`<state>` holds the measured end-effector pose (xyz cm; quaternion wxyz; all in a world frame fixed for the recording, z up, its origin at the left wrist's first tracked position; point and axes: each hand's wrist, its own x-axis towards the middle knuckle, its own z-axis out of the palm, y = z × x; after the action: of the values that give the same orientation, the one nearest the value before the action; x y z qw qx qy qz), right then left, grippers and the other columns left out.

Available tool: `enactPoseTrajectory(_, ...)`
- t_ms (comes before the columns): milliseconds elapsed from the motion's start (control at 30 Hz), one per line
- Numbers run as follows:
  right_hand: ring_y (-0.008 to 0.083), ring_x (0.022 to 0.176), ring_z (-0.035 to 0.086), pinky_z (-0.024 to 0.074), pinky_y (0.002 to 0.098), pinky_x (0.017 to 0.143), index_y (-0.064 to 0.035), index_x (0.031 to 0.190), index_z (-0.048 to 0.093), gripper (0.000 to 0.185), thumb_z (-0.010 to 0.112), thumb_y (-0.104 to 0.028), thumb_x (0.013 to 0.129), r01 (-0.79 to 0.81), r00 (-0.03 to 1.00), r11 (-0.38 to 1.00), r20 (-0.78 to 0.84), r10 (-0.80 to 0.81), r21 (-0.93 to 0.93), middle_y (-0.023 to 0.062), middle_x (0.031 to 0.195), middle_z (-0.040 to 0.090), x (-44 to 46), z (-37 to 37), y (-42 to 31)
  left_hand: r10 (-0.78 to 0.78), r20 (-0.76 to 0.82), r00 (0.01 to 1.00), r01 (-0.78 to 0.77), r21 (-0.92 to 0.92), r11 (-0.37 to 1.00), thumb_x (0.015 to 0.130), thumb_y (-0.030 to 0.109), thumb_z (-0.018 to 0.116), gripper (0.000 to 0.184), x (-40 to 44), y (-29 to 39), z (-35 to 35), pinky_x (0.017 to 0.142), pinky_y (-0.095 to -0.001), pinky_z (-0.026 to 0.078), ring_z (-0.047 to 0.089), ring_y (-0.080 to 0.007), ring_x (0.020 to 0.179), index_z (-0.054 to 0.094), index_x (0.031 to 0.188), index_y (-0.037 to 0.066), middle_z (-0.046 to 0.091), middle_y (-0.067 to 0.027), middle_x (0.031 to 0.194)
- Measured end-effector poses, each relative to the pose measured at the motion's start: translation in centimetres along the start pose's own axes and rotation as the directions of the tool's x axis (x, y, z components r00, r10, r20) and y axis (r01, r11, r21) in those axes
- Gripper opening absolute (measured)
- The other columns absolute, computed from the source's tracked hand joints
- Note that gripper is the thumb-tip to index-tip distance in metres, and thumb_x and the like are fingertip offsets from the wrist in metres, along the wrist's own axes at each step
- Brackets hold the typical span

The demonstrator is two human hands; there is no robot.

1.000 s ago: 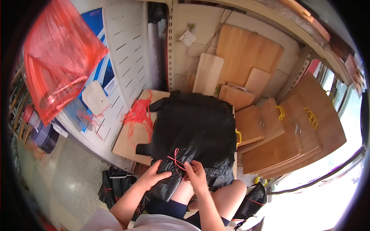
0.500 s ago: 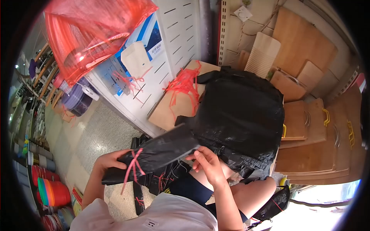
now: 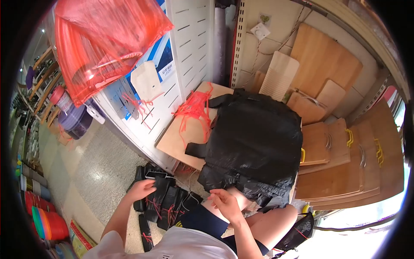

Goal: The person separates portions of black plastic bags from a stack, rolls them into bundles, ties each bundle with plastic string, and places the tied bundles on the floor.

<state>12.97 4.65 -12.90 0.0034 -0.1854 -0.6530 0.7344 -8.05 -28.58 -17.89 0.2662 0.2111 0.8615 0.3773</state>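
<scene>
My left hand (image 3: 142, 190) is beside several black plastic bag bundles (image 3: 162, 196) tied with red string on the floor. Its fingers are loosely bent and hold nothing. My right hand (image 3: 226, 204) hovers over my thigh, fingers half curled and apart, with nothing visible in it. Just ahead of that hand lies the crumpled lower edge of a large flat stack of black plastic bags (image 3: 256, 134). A pile of red strings (image 3: 193, 105) sits on the cardboard-coloured board (image 3: 170, 137) left of the stack.
A phone-like device (image 3: 159, 175) with a white cable rests on the bundles. Wooden cutting boards (image 3: 332, 172) lean at the right. A red plastic bag (image 3: 108, 47) hangs at upper left by the white panel (image 3: 189, 52). Colourful buckets (image 3: 51, 224) stand at lower left.
The black bundle tied with red string has left both hands and now lies among the other bundles. My left hand has moved slightly right; my right hand has dropped lower.
</scene>
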Motion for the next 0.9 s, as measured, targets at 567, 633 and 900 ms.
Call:
enactPoseTrajectory(567, 0.012, 0.078, 0.062, 0.0515, 0.0254, 0.069, 0.0024, 0.115, 0.058, 0.029, 0.054, -0.018, 0.095, 0.017, 0.981, 0.999, -0.191, -0.023, -0.033, 0.0083, 0.093, 0.068, -3.4, -2.4, -0.1, 0.779, 0.36, 0.514, -0.811, 0.499, 0.304, 0.07, 0.023, 0.069, 0.069, 12.8, 25.9, 8.5, 0.109, -0.0487, 0.03, 0.039, -0.0335, 0.129, 0.046, 0.135, 0.014, 0.045, -0.0151, 0.136)
enactPoseTrajectory(633, 0.0126, 0.079, 0.063, 0.0511, 0.0253, 0.07, 0.0004, 0.116, 0.058, 0.028, 0.055, -0.019, 0.095, 0.015, 0.984, 1.0, -0.178, -0.018, -0.016, 0.0077, 0.093, 0.067, -3.1, -2.2, 0.1, 0.815, 0.347, 0.464, -0.809, 0.541, 0.231, 0.071, 0.02, 0.066, 0.062, 12.9, 26.2, 8.9, 0.105, -0.047, 0.036, 0.047, -0.0322, 0.122, 0.05, 0.131, 0.013, 0.051, -0.015, 0.13)
enactPoseTrajectory(900, 0.0114, 0.076, 0.062, 0.0512, 0.0248, 0.069, 0.0017, 0.115, 0.058, 0.028, 0.055, -0.018, 0.095, 0.081, 0.982, 0.997, -0.172, -0.082, -0.013, 0.0081, 0.093, 0.067, -3.2, -2.4, -0.6, 0.871, 0.069, 0.487, -0.836, 0.324, 0.442, 0.084, 0.012, 0.061, 0.022, 14.9, 29.2, 8.3, 0.074, -0.0381, 0.052, 0.064, -0.0301, 0.088, 0.062, 0.105, 0.008, 0.066, -0.0102, 0.095)
